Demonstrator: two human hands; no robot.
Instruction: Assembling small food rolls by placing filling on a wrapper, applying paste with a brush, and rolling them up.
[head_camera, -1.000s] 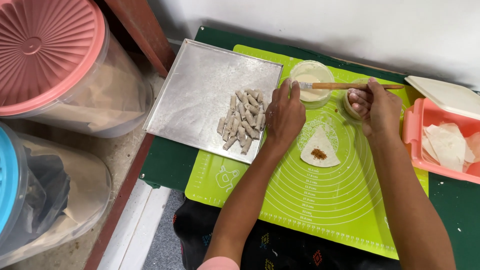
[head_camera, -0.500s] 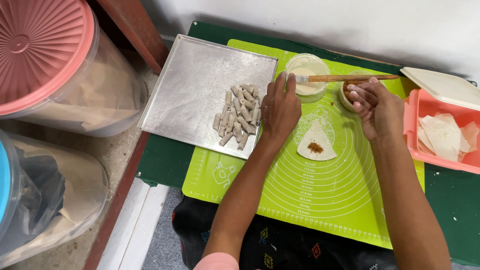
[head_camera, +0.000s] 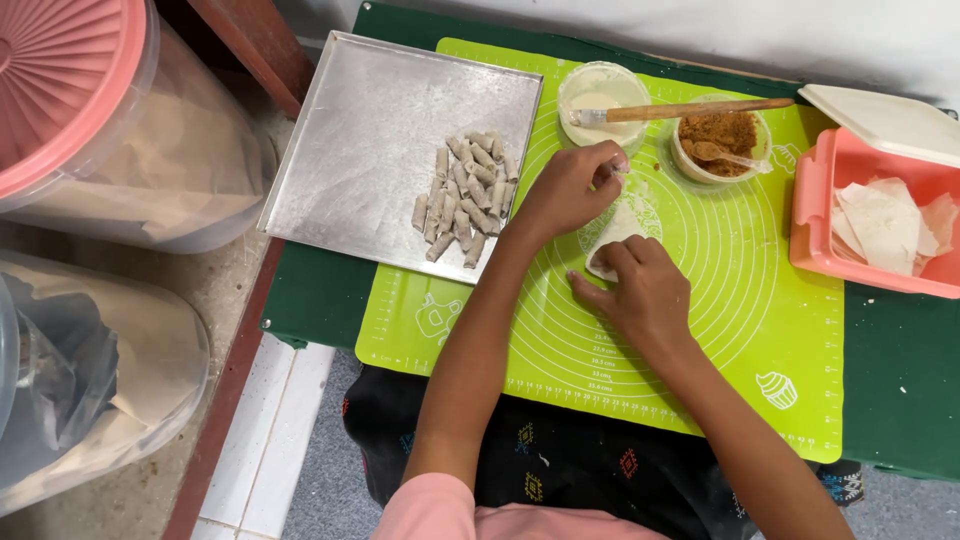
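Both hands are on the small pale triangular pastry wrapper (head_camera: 612, 232) lying near the middle of the lime-green silicone baking mat (head_camera: 720, 300) on the dark green desk (head_camera: 320, 290). The left hand (head_camera: 572, 188) has its fingers pinched shut on the wrapper's far tip, and the right hand (head_camera: 645, 290) presses its curled fingers onto the near edge, apparently rolling it.

Trouble looks most likely in the wrapper itself: it seems thin, so pulling the far tip too hard while the near edge is pinned could tear it. I cannot see the filling from here; rolled loosely, it could spill out of the open ends.

Just beyond the left hand a wooden-handled brush (head_camera: 690, 110) lies across the small round cup of pale paste (head_camera: 600, 92) and reaches over the round cup of brown crumbly filling (head_camera: 716, 142). A careless lift of either hand could knock the brush and tip a cup.

On the left, the finished little rolls (head_camera: 464, 196) sit at the right edge of the flat steel baking tray (head_camera: 390, 140), close to the left forearm, which could scatter them. The pink plastic box of spare wrappers (head_camera: 880, 215) stands well apart on the right.
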